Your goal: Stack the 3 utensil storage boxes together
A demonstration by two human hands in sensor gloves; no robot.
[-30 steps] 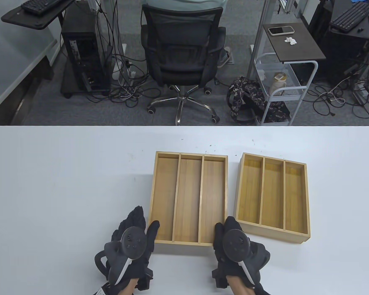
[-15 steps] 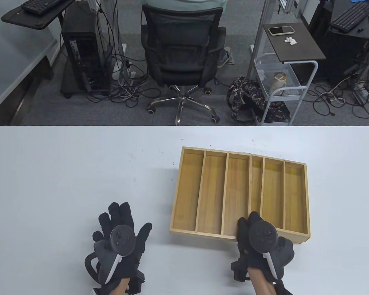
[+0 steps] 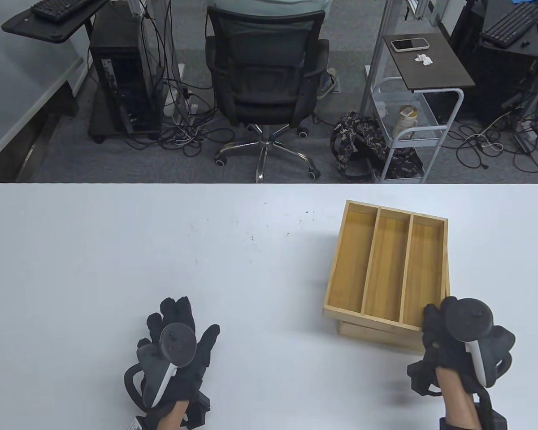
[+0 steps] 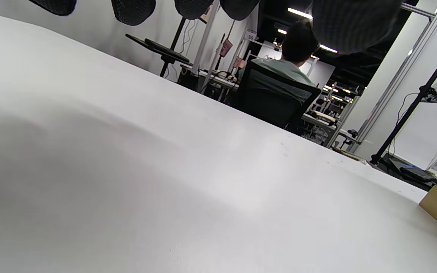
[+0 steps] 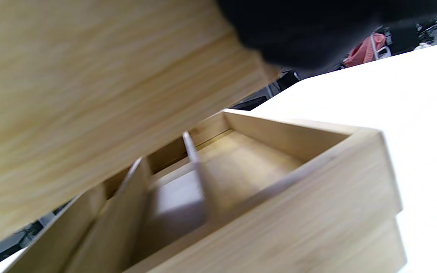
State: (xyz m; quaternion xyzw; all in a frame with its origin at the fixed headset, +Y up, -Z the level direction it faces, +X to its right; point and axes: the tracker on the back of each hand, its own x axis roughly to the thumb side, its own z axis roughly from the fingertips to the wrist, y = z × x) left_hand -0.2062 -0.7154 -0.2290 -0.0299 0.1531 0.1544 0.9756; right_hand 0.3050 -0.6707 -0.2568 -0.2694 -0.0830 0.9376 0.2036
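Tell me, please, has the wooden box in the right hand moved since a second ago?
Yes. The wooden box went rightward along the table, away from the left hand, and now hangs above the other boxes.

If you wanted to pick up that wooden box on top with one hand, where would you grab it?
Probably by a near corner of the top box, coming from the table's front edge, as the right hand does now. Its thin upright walls leave room for fingers inside and a thumb outside. It sits above the lower box, so its near wall is exposed.
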